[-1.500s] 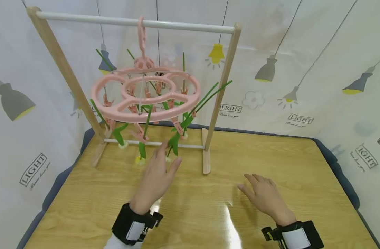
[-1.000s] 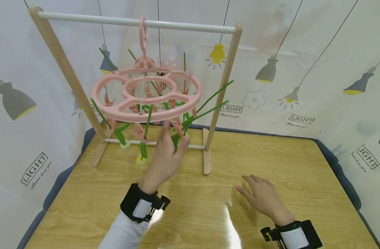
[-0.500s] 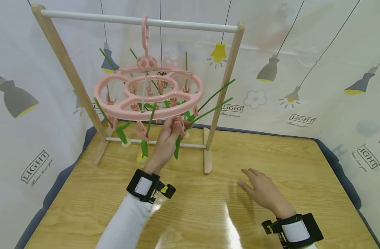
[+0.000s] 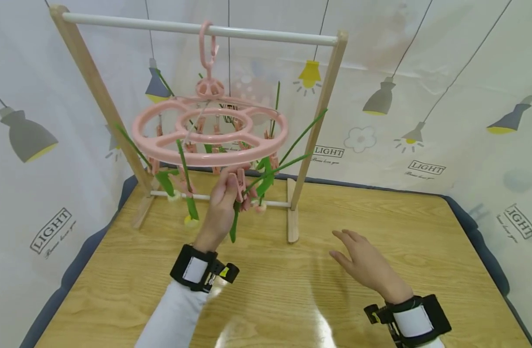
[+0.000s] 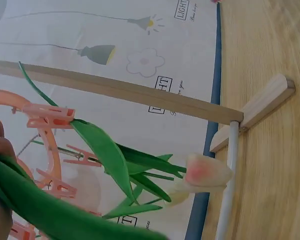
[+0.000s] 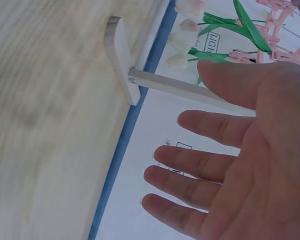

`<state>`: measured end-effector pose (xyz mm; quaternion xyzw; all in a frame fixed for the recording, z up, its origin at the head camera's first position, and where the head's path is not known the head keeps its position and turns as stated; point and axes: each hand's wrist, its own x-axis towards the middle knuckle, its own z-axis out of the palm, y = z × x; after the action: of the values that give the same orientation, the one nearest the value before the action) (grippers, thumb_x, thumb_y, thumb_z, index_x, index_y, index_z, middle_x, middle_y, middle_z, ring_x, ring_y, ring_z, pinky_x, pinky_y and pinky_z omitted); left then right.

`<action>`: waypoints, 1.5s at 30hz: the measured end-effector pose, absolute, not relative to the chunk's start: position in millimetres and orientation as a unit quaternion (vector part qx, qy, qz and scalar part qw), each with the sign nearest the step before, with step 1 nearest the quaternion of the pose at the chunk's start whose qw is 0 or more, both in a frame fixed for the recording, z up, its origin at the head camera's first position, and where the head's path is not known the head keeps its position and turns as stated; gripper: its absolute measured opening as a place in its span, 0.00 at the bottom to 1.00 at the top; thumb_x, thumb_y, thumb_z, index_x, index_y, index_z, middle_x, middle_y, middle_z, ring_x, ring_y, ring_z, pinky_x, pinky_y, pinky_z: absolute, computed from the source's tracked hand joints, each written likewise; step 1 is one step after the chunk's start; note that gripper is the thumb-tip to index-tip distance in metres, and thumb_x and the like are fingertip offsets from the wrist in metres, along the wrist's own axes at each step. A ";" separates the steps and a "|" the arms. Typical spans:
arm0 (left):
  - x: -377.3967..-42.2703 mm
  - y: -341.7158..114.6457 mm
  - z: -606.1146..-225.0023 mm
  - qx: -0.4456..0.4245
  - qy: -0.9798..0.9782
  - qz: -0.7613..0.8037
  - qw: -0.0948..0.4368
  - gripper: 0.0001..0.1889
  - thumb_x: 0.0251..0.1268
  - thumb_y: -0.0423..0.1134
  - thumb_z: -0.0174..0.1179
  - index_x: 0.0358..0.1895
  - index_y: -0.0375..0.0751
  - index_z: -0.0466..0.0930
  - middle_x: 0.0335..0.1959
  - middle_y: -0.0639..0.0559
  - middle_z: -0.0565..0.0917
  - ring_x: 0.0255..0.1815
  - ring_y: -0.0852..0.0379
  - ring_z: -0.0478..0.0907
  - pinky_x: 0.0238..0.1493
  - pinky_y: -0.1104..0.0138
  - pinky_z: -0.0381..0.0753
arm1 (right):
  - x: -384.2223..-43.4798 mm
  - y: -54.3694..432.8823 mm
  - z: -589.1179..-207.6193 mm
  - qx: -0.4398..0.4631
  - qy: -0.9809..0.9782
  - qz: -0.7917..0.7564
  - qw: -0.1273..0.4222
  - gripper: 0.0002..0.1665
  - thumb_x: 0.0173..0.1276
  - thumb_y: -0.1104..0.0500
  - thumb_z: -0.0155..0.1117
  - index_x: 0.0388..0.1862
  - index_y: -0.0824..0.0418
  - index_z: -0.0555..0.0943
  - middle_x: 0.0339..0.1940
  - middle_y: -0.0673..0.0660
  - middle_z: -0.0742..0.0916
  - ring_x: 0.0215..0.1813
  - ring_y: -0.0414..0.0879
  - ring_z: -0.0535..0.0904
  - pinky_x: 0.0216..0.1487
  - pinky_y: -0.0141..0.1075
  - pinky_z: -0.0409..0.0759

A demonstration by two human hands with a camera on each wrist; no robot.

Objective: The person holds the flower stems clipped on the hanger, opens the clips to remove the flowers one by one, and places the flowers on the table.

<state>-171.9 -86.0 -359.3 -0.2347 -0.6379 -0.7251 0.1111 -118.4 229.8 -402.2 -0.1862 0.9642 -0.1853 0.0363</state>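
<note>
A pink round clip hanger (image 4: 205,158) hangs by its hook from the white top bar (image 4: 266,34). Several artificial tulips dangle head-down from its clothespins, among them a pale pink tulip (image 5: 206,172) in the left wrist view. At the hanger's front, my left hand (image 4: 220,208) grips a pink clothespin (image 4: 241,184) between thumb and fingers. A green leaf (image 4: 234,224) of a tulip hangs beneath that clothespin; its flower is hidden from the head view. My right hand (image 4: 370,266) hovers over the table, fingers spread and touching nothing.
The wooden rack (image 4: 322,111) stands on feet at the back left of the wood-grain table (image 4: 379,212). Long green stems (image 4: 305,133) stick out beside its right post. A lamp-print cloth (image 4: 457,92) surrounds the table's back and sides.
My left hand has risen from below the tulips and taken hold of a front clothespin. The hanger has turned slightly, its front clips shifting left. My right hand has hardly moved.
</note>
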 end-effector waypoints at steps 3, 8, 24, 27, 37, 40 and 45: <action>-173.2 -90.5 -362.8 -0.227 -0.652 -0.709 0.142 0.27 0.82 0.50 0.32 0.61 0.29 0.67 0.30 0.48 0.72 0.23 0.62 0.73 0.17 0.71 0.66 | -123.2 226.6 -396.4 -0.192 0.964 -0.183 0.024 0.31 0.75 0.52 0.58 0.70 0.68 0.68 0.67 0.75 0.74 0.66 0.72 0.71 0.63 0.64 0.73; -176.8 -95.7 -367.3 -0.207 -0.704 -0.645 0.211 0.18 0.83 0.41 0.33 0.48 0.29 0.69 0.26 0.39 0.71 0.25 0.63 0.76 0.19 0.72 0.71 | -133.6 216.6 -386.6 -0.205 0.957 -0.205 -0.006 0.31 0.76 0.54 0.57 0.71 0.67 0.67 0.67 0.71 0.75 0.68 0.68 0.71 0.65 0.61 0.73; -174.5 -86.4 -367.8 -0.214 -0.797 -0.516 0.231 0.29 0.81 0.38 0.40 0.78 0.43 0.41 0.34 0.40 0.78 0.27 0.51 0.74 0.27 0.68 0.71 | -180.0 158.8 -329.7 -0.252 0.869 -0.423 -0.039 0.35 0.79 0.55 0.51 0.79 0.58 0.51 0.67 0.64 0.78 0.64 0.58 0.77 0.58 0.53 0.79; -173.2 -84.8 -365.1 -0.220 -0.797 -0.523 0.206 0.33 0.81 0.40 0.40 0.79 0.47 0.33 0.32 0.43 0.76 0.22 0.57 0.70 0.21 0.69 0.70 | -186.6 151.1 -324.4 -0.250 0.858 -0.448 -0.032 0.34 0.80 0.54 0.50 0.79 0.57 0.52 0.64 0.63 0.80 0.63 0.55 0.78 0.58 0.49 0.80; -167.9 -78.8 -350.7 -0.174 -0.760 -0.616 0.116 0.19 0.79 0.42 0.46 0.63 0.34 0.57 0.46 0.35 0.80 0.37 0.42 0.87 0.35 0.68 0.87 | -191.9 128.1 -314.5 -0.233 0.680 -0.695 -0.008 0.20 0.81 0.58 0.44 0.66 0.65 0.59 0.58 0.62 0.79 0.57 0.44 0.81 0.54 0.34 0.84; -166.0 -75.3 -346.9 -0.161 -0.749 -0.633 0.107 0.21 0.78 0.40 0.48 0.64 0.31 0.57 0.48 0.34 0.78 0.42 0.40 0.86 0.40 0.68 0.88 | -189.3 122.0 -312.5 -0.244 0.608 -0.755 0.003 0.14 0.80 0.62 0.44 0.61 0.57 0.59 0.55 0.57 0.79 0.58 0.48 0.80 0.59 0.42 0.83; -163.8 -69.5 -341.5 -0.130 -0.720 -0.675 0.098 0.19 0.76 0.38 0.52 0.61 0.30 0.61 0.45 0.35 0.79 0.42 0.42 0.85 0.40 0.63 0.88 | -186.9 110.0 -310.0 -0.251 0.545 -0.800 0.001 0.18 0.80 0.67 0.42 0.58 0.50 0.54 0.50 0.54 0.77 0.56 0.47 0.80 0.59 0.51 0.82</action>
<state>-163.8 -69.5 -341.5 -0.1295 -0.7196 -0.6751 0.0984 -186.9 110.0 -310.0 -0.2514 0.5446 -0.8001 0.0006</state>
